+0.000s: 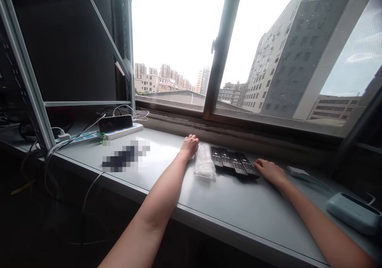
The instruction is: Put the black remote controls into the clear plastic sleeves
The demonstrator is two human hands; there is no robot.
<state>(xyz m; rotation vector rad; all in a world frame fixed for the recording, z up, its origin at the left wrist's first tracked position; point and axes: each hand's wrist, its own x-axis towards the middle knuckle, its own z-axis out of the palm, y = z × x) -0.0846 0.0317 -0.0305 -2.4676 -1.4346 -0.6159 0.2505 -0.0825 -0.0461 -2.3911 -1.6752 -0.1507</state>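
Several black remote controls (234, 161) lie side by side on the grey-white table, their buttons facing up. Just left of them is a stack of clear plastic bags (205, 162). My left hand (190, 145) is closed at the upper left edge of the bags, its fingers curled; whatever is between them, if anything, is hidden. At the right side of the rightmost remote rests my right hand (270, 171), loosely bent with thumb and forefinger a little apart, holding nothing visible.
A dark phone (115, 121) leans on a white power strip (125, 130) with cables at the left. Beside it stand a small green bottle (103, 138) and a blurred dark object (122, 157). A white adapter (297, 171) and a blue-grey case (353, 212) lie right. A window is behind.
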